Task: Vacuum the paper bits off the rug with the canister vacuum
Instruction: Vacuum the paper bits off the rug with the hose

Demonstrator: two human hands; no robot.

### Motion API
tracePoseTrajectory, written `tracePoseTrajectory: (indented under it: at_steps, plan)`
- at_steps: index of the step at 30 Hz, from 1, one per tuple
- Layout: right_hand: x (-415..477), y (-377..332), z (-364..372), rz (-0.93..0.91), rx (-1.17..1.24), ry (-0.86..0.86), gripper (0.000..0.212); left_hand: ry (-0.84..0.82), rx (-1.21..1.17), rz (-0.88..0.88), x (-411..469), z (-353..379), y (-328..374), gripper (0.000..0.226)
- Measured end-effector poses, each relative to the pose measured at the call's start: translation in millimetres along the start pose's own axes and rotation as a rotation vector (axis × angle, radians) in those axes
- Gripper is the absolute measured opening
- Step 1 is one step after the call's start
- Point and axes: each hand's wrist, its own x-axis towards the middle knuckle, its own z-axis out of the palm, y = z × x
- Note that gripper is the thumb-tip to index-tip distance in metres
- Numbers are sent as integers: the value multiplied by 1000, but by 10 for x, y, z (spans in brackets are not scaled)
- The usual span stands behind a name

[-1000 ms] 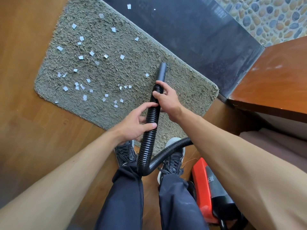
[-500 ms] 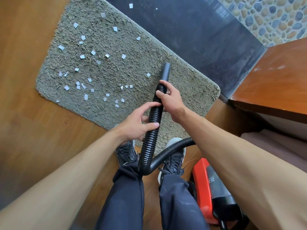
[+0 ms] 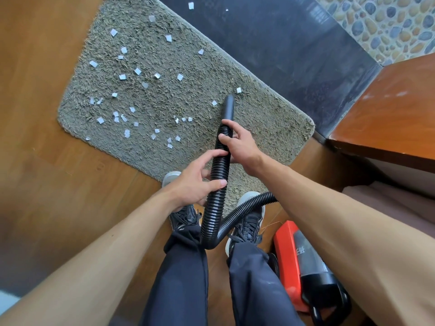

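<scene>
- Dozens of white paper bits (image 3: 137,71) are scattered over the grey shag rug (image 3: 270,118), mostly on its left and middle parts; one more is seen on the dark slab (image 3: 270,43) beyond the rug's far edge.
- The rug is laid slantwise on the wooden floor (image 3: 58,184), with its far edge against the slab.
- The black nozzle (image 3: 228,108) is pointed away from the person over the right half of the rug, with two bits just beside its tip; whether the tip touches the pile cannot be told.
- The ribbed black hose (image 3: 219,172) is gripped by both hands, one behind the other.
- The right hand (image 3: 240,147) is closed round the hose just behind the nozzle.
- The left hand (image 3: 190,187) is clamped on the hose nearer the body, thumb laid over the ribs.
- Below the hands the hose is looped between the legs and led off to the right.
- Two dark shoes (image 3: 183,215) are planted at the rug's near edge.
- The red and black vacuum (image 3: 289,262) is set on the floor just right of the right foot, partly hidden by the right forearm.
- A pebble surface (image 3: 388,27) and a wooden ledge (image 3: 388,114) are seen at the right.
</scene>
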Motion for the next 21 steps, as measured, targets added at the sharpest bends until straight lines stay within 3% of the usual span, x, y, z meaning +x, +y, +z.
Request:
tracePoseTrajectory:
  at_steps: [8, 21]
  plan:
    - [-47, -37, 175, 29, -9, -41, 45, 24, -89, 18, -122, -66, -170, 60]
    - [82, -172, -239, 13, 35, 105, 43, -55, 26, 52, 199, 58, 218, 59]
